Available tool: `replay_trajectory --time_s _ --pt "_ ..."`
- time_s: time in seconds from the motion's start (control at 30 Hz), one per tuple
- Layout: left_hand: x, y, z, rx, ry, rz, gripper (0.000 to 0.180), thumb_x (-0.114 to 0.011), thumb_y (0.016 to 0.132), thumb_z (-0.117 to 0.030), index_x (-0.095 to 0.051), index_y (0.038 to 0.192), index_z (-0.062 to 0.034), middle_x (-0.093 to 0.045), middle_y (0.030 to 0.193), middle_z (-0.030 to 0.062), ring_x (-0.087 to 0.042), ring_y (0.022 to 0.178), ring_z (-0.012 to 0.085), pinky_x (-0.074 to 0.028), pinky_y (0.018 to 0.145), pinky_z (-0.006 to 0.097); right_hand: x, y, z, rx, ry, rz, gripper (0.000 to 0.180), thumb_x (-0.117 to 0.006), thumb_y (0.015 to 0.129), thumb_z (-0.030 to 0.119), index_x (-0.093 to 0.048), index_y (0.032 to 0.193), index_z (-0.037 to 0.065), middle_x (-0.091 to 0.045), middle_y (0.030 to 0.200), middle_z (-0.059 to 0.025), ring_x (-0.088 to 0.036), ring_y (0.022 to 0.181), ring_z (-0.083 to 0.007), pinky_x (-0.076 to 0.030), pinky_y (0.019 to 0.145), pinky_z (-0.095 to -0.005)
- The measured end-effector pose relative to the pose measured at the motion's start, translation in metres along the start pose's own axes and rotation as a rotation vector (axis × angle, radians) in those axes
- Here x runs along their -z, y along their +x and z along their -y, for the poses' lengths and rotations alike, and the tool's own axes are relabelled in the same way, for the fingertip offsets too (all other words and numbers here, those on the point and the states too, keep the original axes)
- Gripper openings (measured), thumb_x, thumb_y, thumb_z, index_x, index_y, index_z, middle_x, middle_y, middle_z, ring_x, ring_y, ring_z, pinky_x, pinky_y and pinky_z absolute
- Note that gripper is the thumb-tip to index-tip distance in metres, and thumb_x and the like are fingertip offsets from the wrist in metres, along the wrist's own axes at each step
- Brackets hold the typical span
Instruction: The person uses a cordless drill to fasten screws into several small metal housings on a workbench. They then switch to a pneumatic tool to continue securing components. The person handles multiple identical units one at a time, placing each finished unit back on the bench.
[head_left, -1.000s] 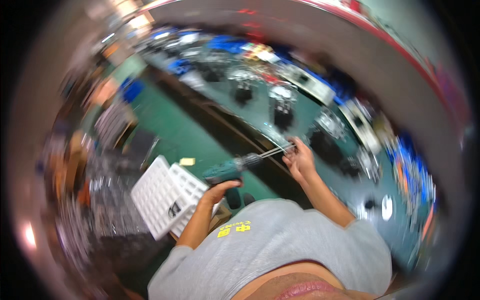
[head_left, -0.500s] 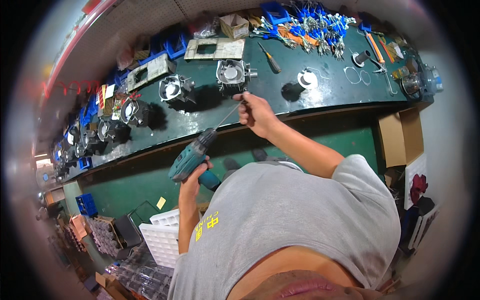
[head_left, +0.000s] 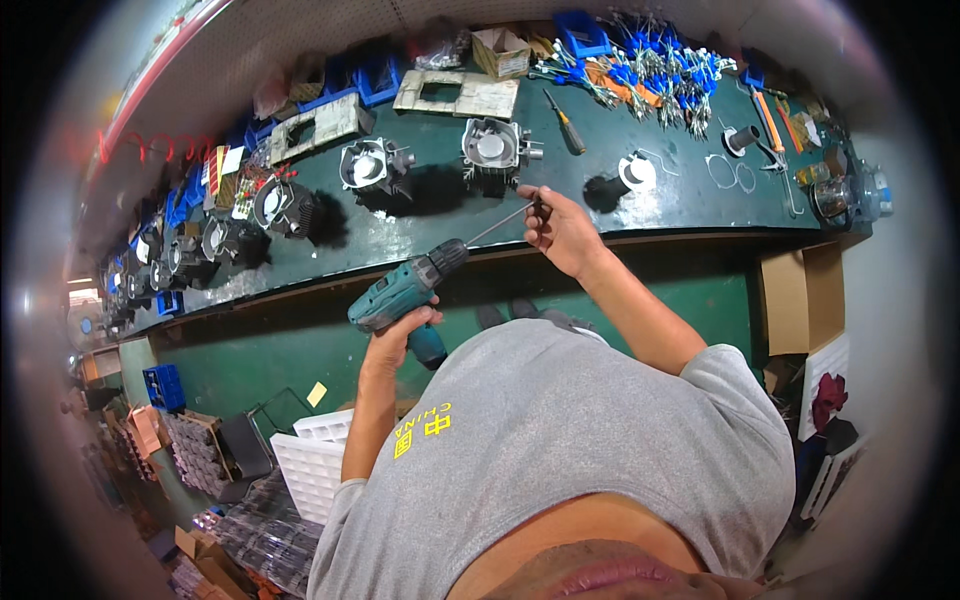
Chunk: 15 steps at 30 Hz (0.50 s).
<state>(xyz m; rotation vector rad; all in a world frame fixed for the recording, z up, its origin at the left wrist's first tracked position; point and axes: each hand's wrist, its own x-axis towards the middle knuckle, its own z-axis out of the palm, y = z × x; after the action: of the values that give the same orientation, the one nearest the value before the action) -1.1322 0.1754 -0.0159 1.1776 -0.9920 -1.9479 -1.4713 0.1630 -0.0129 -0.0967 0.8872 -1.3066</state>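
My left hand [head_left: 402,333] is wrapped round the grip of a teal and black cordless drill [head_left: 395,292], held in front of the bench. A long thin bit [head_left: 500,224] slants up from its chuck toward my right hand [head_left: 562,228]. The fingers of that hand are bent together at the bit's tip; a small part between them is too small to name. Just beyond stands a grey metal motor housing [head_left: 490,148] with a round centre. To its left is a similar housing [head_left: 368,166].
A row of more housings [head_left: 280,208] runs left along the green bench [head_left: 430,225]. A screwdriver [head_left: 566,125], a white-flanged dark cylinder [head_left: 636,174] and a pile of blue-ended wires [head_left: 640,75] lie to the right. Cardboard [head_left: 800,300] stands below the bench's right end.
The drill and both hands have shifted to the right in the picture, and the bit lies flatter. The bench has also slid slightly right in view.
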Motion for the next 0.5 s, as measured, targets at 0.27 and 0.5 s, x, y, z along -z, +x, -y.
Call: replay_trajectory --time_s 0.27,0.5 --pt "0.021 0.009 -0.013 0.002 0.034 -0.035 0.04 -0.079 0.08 -0.006 -0.067 0.118 -0.0047 -0.072 0.104 0.0096 -0.073 0.086 0.0248 -0.061 0.085 0.041 0.016 0.029 0.022 -0.042 -0.251 0.158 0.02 -0.064 0.101 0.013 -0.064 0.119 0.003 -0.068 0.096 -0.0068 -0.068 0.082 -0.0158 -0.061 0.073 -0.0317" --pt "0.004 0.016 -0.034 -0.025 0.042 -0.139 0.037 -0.08 0.082 -0.005 -0.069 0.118 -0.0046 -0.073 0.104 0.0075 -0.071 0.087 0.018 -0.057 0.084 0.034 0.017 0.092 0.079 -0.117 -0.637 0.512 0.026 -0.063 0.102 0.011 -0.067 0.123 -0.004 -0.072 0.108 -0.0128 -0.072 0.094 -0.0201 -0.064 0.082 -0.0366"
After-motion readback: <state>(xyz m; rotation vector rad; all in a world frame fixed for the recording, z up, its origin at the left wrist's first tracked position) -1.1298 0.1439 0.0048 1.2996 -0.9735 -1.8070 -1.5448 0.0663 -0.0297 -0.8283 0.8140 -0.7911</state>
